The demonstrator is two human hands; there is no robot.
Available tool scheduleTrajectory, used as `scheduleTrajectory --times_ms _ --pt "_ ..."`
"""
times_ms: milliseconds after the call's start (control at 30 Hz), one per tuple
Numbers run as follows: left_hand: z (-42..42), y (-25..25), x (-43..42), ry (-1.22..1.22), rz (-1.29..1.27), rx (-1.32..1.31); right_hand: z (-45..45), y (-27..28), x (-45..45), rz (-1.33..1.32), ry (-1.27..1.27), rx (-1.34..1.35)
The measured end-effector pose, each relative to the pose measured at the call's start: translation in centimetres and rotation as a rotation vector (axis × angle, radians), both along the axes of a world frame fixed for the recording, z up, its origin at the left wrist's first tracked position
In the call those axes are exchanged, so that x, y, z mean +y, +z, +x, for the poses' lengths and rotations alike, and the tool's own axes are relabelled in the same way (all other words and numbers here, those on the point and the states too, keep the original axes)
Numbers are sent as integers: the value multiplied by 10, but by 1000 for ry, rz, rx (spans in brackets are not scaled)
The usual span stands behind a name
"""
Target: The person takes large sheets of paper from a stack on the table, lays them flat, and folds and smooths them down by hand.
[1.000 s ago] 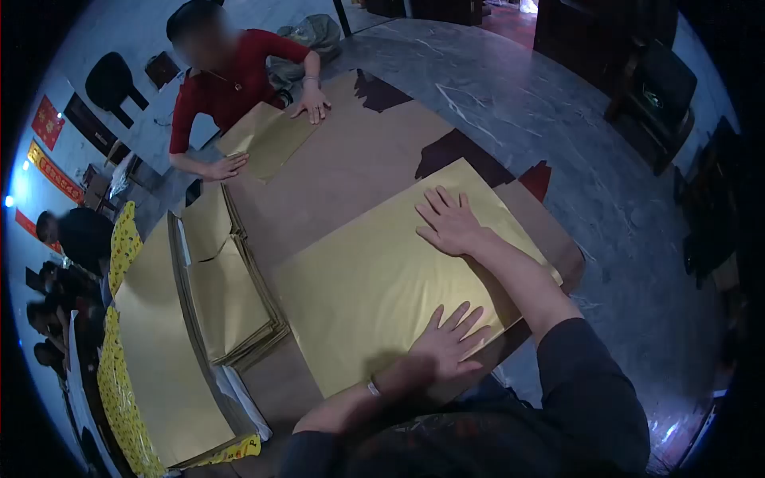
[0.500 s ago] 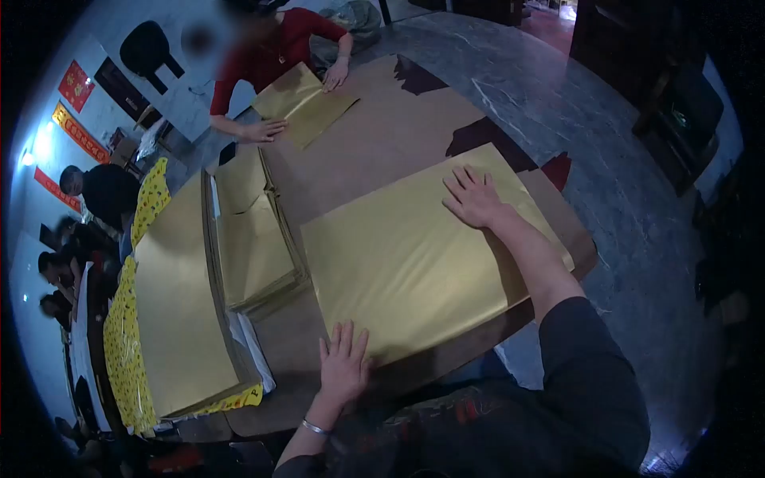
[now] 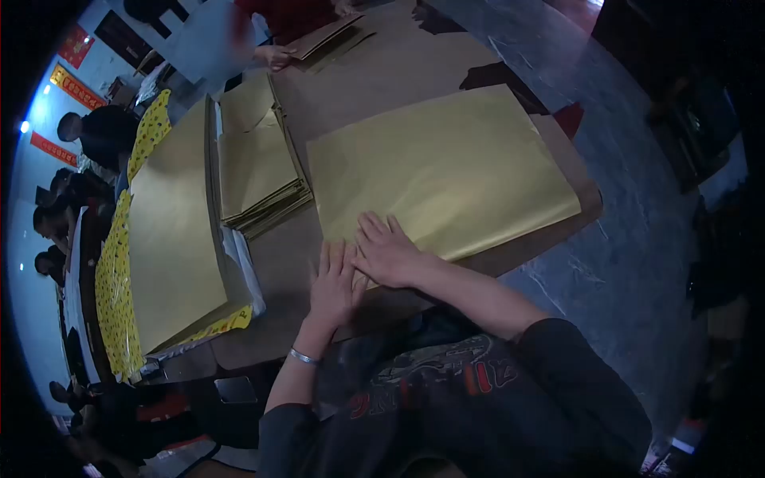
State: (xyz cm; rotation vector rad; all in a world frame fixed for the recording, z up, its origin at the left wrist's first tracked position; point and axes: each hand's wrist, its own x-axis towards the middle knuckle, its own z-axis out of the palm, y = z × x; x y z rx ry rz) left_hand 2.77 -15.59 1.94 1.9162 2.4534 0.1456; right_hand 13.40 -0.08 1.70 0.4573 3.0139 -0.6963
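A large gold sheet (image 3: 454, 167), folded along its near edge, lies on the brown-covered table (image 3: 358, 60). My left hand (image 3: 335, 283), with a bracelet at the wrist, rests at the sheet's near left corner, fingers stretched out. Right beside it, my right hand (image 3: 388, 251) lies with fingers extended on the near edge of the sheet. The two hands touch or nearly touch. To the left of the sheet sits a pile of folded gold sheets (image 3: 255, 167).
A stack of large gold sheets (image 3: 175, 239) lies at the left over yellow patterned wrapping (image 3: 115, 295). Across the table a person in red (image 3: 295, 17) handles a gold sheet (image 3: 328, 36). Dark torn pieces (image 3: 502, 84) lie at the far right edge. Several people are at far left.
My right hand has moved from the sheet's far right part to its near left corner, beside my left hand. The co-worker's gold sheet is now partly lifted. The view has shifted.
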Motion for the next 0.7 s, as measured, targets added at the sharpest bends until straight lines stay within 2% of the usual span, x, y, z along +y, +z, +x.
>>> scheduleTrajectory --times_ms 67,100,133,200,333,500,700 --pt "1 -1 -1 -8 -21 32 13 -9 -24 111 15 117" --pt "0 -1 0 6 -39 71 20 -5 -22 90 -2 86" --pt "0 -1 1 -16 35 -14 28 -7 -17 94 -40 80" --pt "4 5 2 -35 8 -7 49 -10 0 173 -179 55" --pt "-1 0 -2 -46 2 8 104 6 46 119 -445 -117" --pt "2 5 0 2 -86 -5 181 2 120 165 -823 -173" --pt "-1 3 -2 -20 -94 -5 261 -9 168 276 -972 -197"
